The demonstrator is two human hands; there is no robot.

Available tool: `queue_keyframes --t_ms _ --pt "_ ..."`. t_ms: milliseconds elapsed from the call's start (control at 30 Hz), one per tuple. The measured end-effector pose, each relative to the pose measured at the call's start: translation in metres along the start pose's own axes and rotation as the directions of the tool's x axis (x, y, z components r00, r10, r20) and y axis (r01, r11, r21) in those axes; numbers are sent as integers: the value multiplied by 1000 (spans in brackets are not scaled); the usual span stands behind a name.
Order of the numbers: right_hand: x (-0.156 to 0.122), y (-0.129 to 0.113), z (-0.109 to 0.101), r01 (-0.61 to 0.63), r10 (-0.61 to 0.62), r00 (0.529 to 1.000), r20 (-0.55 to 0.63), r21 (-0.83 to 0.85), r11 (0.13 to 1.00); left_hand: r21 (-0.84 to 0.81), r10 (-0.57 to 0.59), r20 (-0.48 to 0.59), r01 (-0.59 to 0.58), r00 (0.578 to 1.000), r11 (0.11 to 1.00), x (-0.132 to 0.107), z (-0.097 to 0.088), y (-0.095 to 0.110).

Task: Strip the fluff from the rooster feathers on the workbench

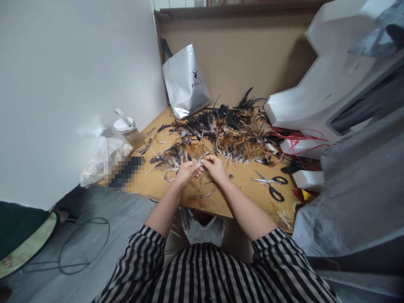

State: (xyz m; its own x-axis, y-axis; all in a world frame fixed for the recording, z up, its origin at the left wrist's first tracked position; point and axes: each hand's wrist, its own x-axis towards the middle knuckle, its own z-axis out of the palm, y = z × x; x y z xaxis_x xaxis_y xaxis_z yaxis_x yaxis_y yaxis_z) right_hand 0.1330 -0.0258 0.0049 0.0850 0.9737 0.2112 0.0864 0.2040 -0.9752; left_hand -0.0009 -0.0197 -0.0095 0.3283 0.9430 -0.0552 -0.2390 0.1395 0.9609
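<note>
black-and-white striped sleeves (pixel 139 261) fill the bottom of the head view, with both bare forearms reaching forward over the near edge of the pale wooden desk (pixel 243 198). the left hand (pixel 187 170) and the right hand (pixel 216 167) meet knuckle to knuckle. the fingers (pixel 196 166) of both are curled in and pinched shut on a small tuft of brown and black feathers (pixel 200 160), held just above the desk at the near side of the heap.

behind the hands, a wide heap of loose brown, tan and black feathers (pixel 235 134) spreads across the middle of the desk, almost touching the tuft. black-handled steel scissors (pixel 272 186) lie flat on the desk to the right of the right hand, blades slightly parted, well apart from the hands. red cords (pixel 298 141) trail out from the right end of the heap, beside white foam blocks (pixel 315 84). a silver paper carrier bag (pixel 186 82) leans on the brown board at the back. a clear jar with a white lid (pixel 128 128) stands at the left end, next to a crumpled clear plastic bag (pixel 97 160). a black cable (pixel 82 248) loops on the grey floor.
</note>
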Motion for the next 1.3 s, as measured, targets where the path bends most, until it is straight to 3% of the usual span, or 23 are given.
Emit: queue_keyframes --t_ms 200,300,467,667,900,1100,1300 --pt "10 9 -9 -29 35 988 -148 38 999 -62 25 0 -25 1000 998 -5 2 8" --pt "13 13 -14 -58 58 988 -142 2 998 -58 15 16 -14 1000 998 -8 3 12" --pt "11 11 -13 -109 109 994 19 37 993 -88 1 57 4 998 996 -11 2 13" --pt "3 5 -12 -175 158 951 266 43 984 -85 -1 106 10 994 996 -12 0 14" --pt "1 2 -12 -216 172 923 344 92 972 -75 -16 91 23 996 997 -10 1 14" --pt "4 2 -13 -278 219 943 251 229 933 -77 -11 -44 7 999 997 -3 -2 7" --pt "3 1 -5 -204 181 977 111 258 944 1 -6 -33 6 999 1000 -1 1 4"
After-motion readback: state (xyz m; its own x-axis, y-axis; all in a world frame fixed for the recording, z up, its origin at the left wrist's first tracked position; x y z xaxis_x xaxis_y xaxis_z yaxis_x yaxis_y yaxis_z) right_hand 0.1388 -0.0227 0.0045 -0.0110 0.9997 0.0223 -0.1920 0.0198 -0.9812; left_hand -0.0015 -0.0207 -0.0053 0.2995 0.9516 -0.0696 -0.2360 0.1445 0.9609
